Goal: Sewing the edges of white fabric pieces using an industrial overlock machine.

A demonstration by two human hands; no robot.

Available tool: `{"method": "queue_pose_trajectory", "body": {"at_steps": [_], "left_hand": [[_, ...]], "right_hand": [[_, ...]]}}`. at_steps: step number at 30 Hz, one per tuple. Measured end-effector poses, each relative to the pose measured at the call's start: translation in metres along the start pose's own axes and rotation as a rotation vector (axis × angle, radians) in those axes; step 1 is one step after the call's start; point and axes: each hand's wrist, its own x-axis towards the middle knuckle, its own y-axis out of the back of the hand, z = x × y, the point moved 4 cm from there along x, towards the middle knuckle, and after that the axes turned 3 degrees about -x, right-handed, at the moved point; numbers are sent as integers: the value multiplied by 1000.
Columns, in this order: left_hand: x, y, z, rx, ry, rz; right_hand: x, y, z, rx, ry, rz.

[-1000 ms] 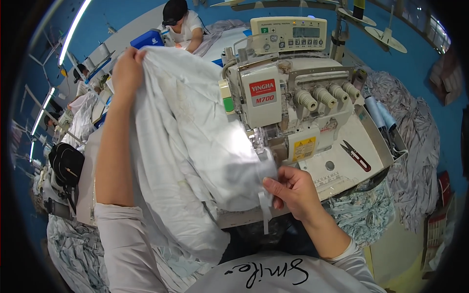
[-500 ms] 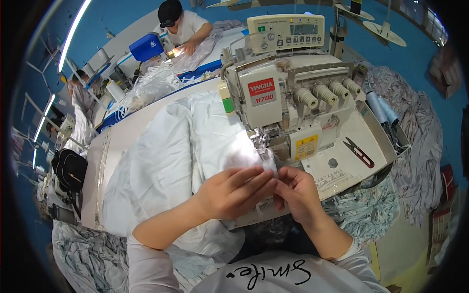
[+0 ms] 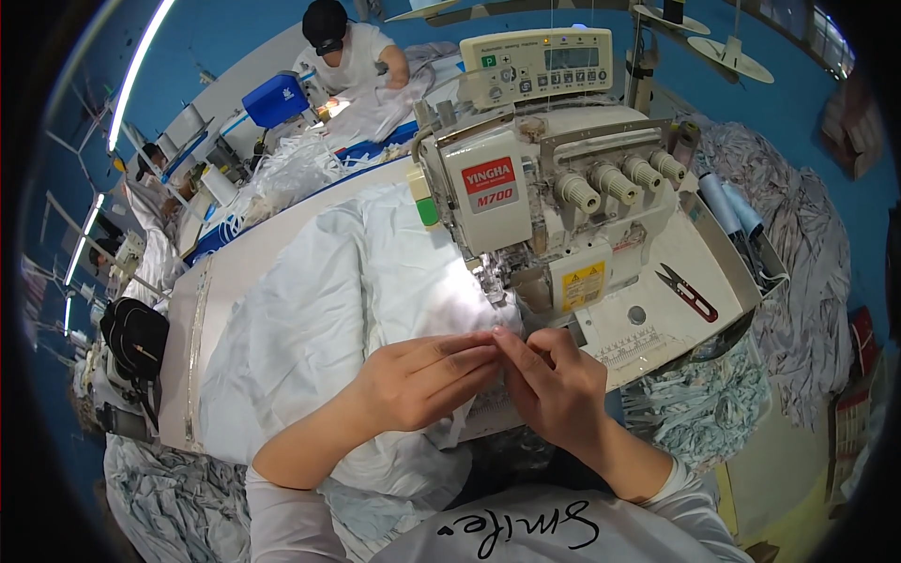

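Note:
Pale white cloth (image 3: 300, 281) lies in loose folds over the machine table and hangs down at the front edge. Its right end runs under the lit presser foot (image 3: 495, 286) of an overlock sewing machine (image 3: 493, 206). Just in front of the foot, my left hand (image 3: 427, 380) has its fingers pressed together along the cloth's edge. My right hand (image 3: 561, 389) is closed in a pinch at the same edge, its fingertips touching those of the left. The small bit of cloth between the fingertips is mostly hidden.
Red-handled thread snips (image 3: 690, 293) lie on the machine bed at right, by a tray with blue thread cones (image 3: 732, 208). Heaped grey cloth (image 3: 779, 281) stands beyond. A black bag (image 3: 136, 336) sits at left. Across the table, another person (image 3: 349, 56) works at a blue machine.
My right hand has shifted a little left, and its fingertips now meet the left hand's. The left hand's fingers have flattened slightly. The view has moved slightly.

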Motion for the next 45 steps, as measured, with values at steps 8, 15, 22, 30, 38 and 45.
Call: {"method": "queue_pose_trajectory", "body": {"at_steps": [8, 15, 22, 30, 38, 45], "left_hand": [[7, 5, -14, -93, 110, -11], [15, 5, -45, -123, 291, -78], [5, 12, -70, -146, 513, -23], [-12, 35, -59, -421, 593, 32], [-15, 37, -61, -73, 553, 208], [-28, 27, -26, -187, 304, -84]], "right_hand": [[8, -2, -2, -2, -60, -6], [-15, -23, -49, 156, 203, -67], [-64, -71, -54, 303, 238, -483], [-92, 28, -2, 305, -327, -703], [-51, -25, -17, 123, -192, -287], [-160, -17, 7, 606, -534, -1161]]}}
